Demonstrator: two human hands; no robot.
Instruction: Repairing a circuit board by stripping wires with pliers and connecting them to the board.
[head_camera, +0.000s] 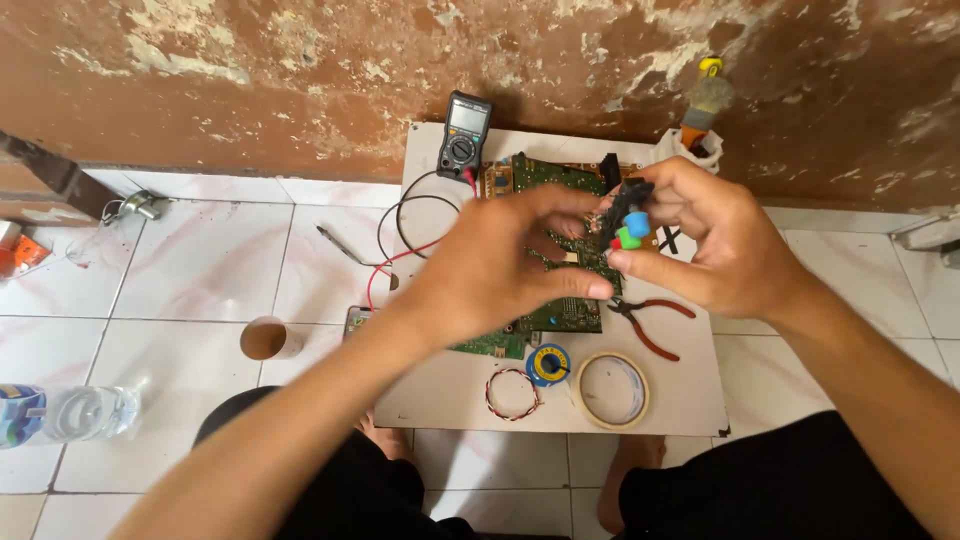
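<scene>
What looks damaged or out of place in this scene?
The wall behind the white board is damaged: its paint has flaked off in large patches. A plastic bottle also lies on its side on the floor tiles.

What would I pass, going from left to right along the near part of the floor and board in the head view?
Plastic bottle → brown cup → red-and-white wire coil → blue solder spool → masking tape roll. The red-handled pliers lie just behind the tape, so their place in the order is unclear.
</scene>
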